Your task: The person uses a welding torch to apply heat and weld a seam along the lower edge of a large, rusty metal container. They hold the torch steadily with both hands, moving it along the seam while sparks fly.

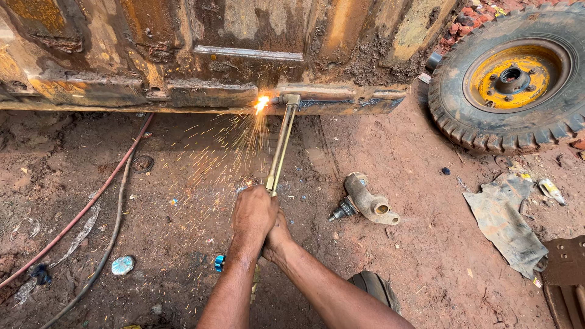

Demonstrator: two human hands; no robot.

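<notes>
Both my hands grip the handle of a long brass cutting torch (281, 143). My left hand (253, 213) wraps over the top of the handle and my right hand (278, 236) clasps it just behind and underneath. The torch head reaches the lower edge of a rusty steel body panel (207, 91), where a bright flame (261, 103) burns and sparks shower down onto the red dirt.
A red hose (91, 201) and a grey hose (113, 237) run along the ground at left. A metal fitting (364, 200) lies right of the torch. A tyre with a yellow rim (512, 76) lies at upper right, a dirty rag (503, 222) below it.
</notes>
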